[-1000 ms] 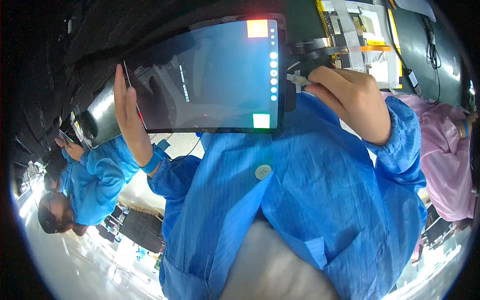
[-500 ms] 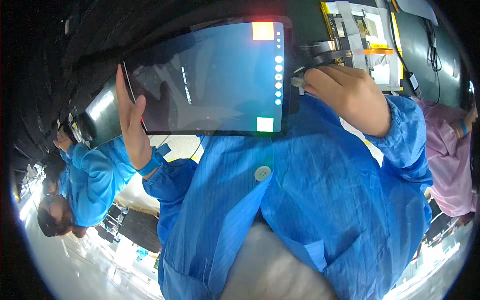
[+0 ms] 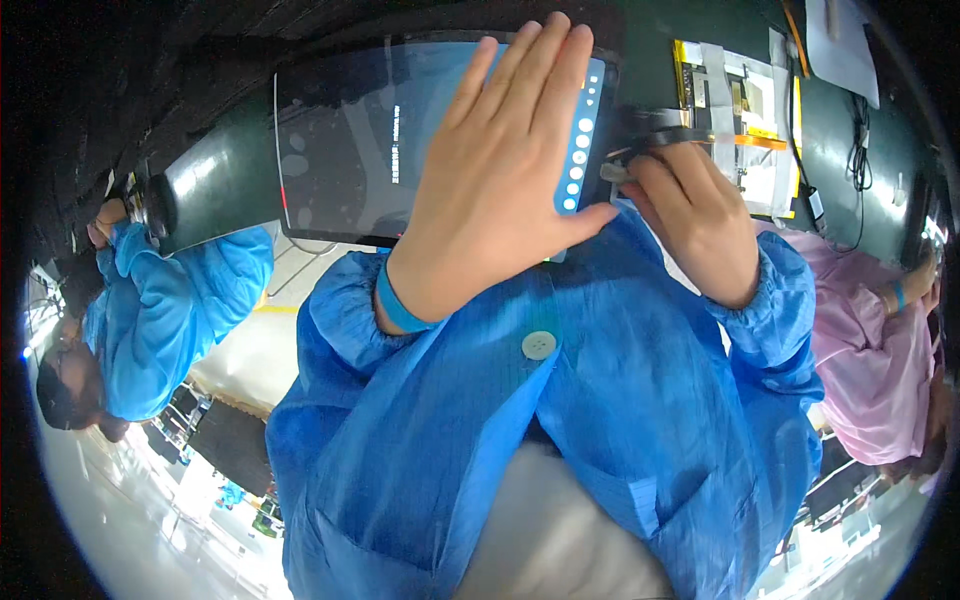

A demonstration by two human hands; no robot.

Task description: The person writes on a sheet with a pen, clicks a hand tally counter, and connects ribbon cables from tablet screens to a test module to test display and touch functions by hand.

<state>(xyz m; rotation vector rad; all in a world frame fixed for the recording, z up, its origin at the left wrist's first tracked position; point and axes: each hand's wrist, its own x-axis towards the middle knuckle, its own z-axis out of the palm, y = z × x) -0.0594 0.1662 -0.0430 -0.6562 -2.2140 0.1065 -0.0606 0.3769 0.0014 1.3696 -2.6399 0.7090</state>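
Observation:
A tablet with a lit blue-and-dark screen lies in front of me, a column of round white icons along its right side. Over the right part of its screen spreads my left hand, palm down with fingers stretched; whether it touches the glass or hovers I cannot tell. A blue band circles that wrist. Beside the tablet's right edge, my right hand pinches a small grey connector. A dark flat strip runs above those fingers to an orange strip. The fingertips are partly hidden.
To the right lies a taped electronic assembly with yellow edges. Black cables and a pale sheet are farther right on the dark green bench. One person in blue sits left, another in pink right.
My left hand has left the tablet's left edge and moved right, over the screen. The tablet has shifted slightly right. The red-orange and white-green squares on the screen no longer show. My right hand keeps its pinch.

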